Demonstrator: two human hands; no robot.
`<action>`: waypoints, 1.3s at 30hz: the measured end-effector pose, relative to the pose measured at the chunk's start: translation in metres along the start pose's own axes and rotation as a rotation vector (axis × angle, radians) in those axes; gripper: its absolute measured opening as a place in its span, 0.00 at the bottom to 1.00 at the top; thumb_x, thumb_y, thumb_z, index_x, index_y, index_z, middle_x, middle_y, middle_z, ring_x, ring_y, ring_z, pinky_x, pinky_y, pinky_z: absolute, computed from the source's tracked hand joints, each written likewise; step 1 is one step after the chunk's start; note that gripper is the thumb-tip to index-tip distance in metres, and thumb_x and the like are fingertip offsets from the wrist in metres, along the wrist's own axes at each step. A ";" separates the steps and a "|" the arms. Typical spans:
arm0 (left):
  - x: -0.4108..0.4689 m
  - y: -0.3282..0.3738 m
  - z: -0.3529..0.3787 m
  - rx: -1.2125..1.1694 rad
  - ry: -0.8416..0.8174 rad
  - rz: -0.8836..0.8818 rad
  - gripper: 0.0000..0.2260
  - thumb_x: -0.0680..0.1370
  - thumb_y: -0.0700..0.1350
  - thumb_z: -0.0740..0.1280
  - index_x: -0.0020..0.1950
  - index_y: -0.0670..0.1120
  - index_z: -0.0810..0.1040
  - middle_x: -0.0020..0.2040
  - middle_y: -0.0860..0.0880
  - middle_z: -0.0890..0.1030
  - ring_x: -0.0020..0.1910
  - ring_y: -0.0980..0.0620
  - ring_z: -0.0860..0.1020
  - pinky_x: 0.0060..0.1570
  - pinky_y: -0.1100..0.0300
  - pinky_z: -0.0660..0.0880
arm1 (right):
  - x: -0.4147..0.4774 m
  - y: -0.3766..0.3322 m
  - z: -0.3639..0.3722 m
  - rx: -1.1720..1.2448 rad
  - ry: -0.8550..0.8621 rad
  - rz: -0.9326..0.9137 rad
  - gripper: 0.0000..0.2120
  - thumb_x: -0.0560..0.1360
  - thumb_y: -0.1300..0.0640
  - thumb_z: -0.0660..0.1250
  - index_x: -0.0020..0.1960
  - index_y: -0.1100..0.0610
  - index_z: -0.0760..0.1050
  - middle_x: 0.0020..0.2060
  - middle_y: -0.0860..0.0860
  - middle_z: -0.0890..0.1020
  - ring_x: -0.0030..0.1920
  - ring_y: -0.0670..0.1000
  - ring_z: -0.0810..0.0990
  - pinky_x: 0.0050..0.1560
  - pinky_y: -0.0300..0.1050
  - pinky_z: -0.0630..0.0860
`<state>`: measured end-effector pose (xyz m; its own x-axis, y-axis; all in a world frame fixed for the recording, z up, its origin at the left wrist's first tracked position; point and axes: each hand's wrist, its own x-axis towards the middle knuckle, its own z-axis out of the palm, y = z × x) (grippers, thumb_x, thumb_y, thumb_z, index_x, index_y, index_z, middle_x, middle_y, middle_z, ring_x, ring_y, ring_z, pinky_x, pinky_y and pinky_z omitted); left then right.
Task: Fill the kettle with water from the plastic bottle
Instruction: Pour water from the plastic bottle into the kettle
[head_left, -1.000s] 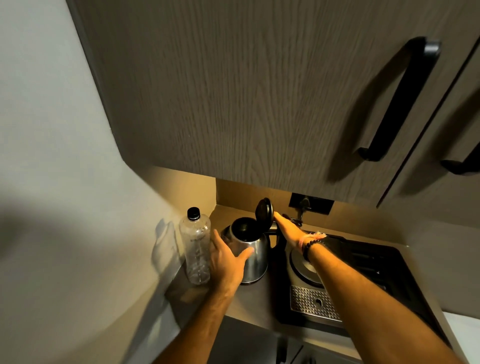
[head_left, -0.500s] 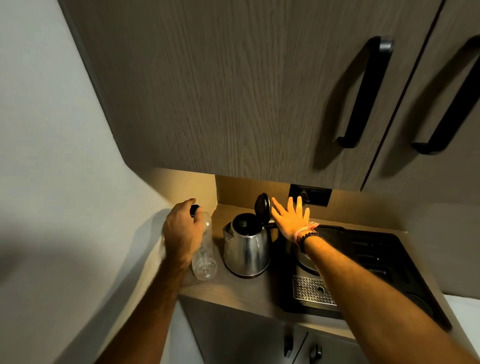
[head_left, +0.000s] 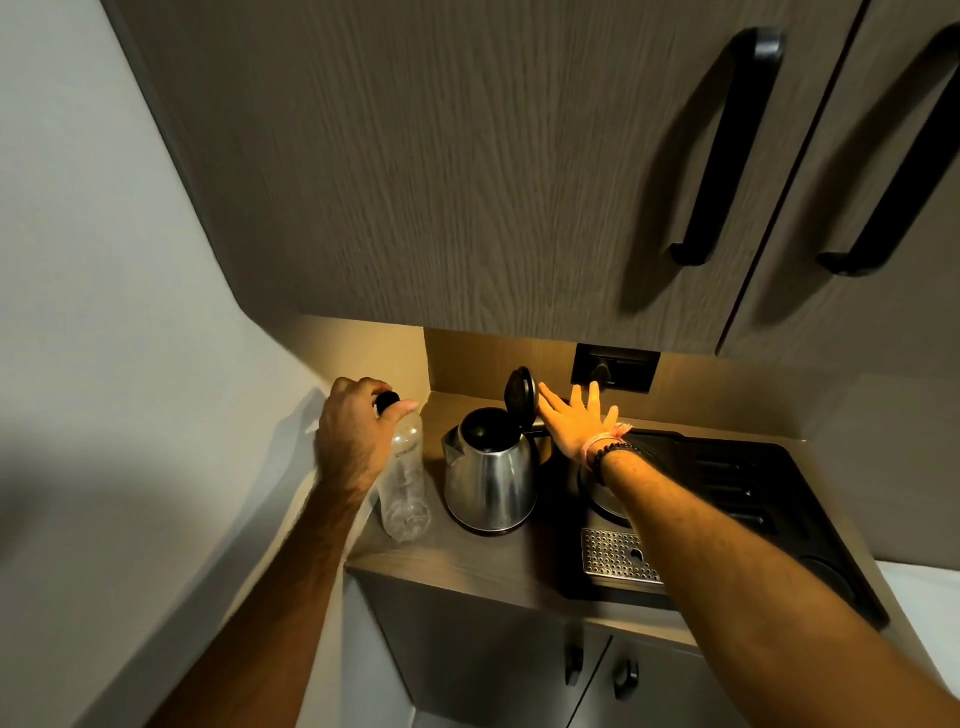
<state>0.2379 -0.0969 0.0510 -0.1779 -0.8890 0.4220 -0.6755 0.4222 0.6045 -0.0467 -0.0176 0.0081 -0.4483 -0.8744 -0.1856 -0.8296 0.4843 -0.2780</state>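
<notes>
While the left hand (head_left: 353, 441) grips the upright plastic bottle (head_left: 404, 483) at its capped neck, the kettle (head_left: 491, 467) stands just right, lid (head_left: 521, 397) up. Right hand (head_left: 574, 423) spread flat, empty, beside lid.

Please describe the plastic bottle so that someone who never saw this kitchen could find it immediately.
Look under the wall cabinet, at the left end of the counter by the wall. The bottle stands left of the steel kettle, whose lid is open. It is the only clear, slim thing there, with a black cap, and the left hand grips its top.
</notes>
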 end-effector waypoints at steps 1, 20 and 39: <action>0.001 0.000 0.000 -0.003 0.002 -0.009 0.22 0.71 0.62 0.73 0.54 0.47 0.81 0.51 0.46 0.80 0.49 0.48 0.78 0.44 0.56 0.75 | 0.000 0.000 0.000 0.009 -0.004 0.006 0.31 0.78 0.33 0.45 0.78 0.39 0.42 0.80 0.58 0.43 0.77 0.63 0.33 0.71 0.72 0.34; -0.139 -0.005 0.096 -0.142 -0.167 -0.138 0.19 0.72 0.43 0.77 0.63 0.43 0.81 0.56 0.47 0.83 0.54 0.46 0.80 0.53 0.54 0.77 | 0.003 0.002 -0.004 -0.039 -0.008 0.007 0.33 0.76 0.30 0.44 0.77 0.38 0.42 0.80 0.57 0.44 0.78 0.62 0.35 0.70 0.73 0.35; -0.136 -0.063 0.105 -0.109 0.320 -0.293 0.38 0.60 0.60 0.82 0.60 0.42 0.71 0.58 0.41 0.76 0.56 0.42 0.75 0.53 0.48 0.78 | 0.005 0.003 -0.001 -0.054 -0.033 0.014 0.35 0.74 0.27 0.41 0.78 0.38 0.42 0.80 0.57 0.43 0.78 0.62 0.35 0.70 0.72 0.34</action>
<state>0.2298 -0.0209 -0.1152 0.2518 -0.8816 0.3993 -0.5817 0.1919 0.7904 -0.0514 -0.0203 0.0074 -0.4497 -0.8654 -0.2209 -0.8403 0.4938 -0.2237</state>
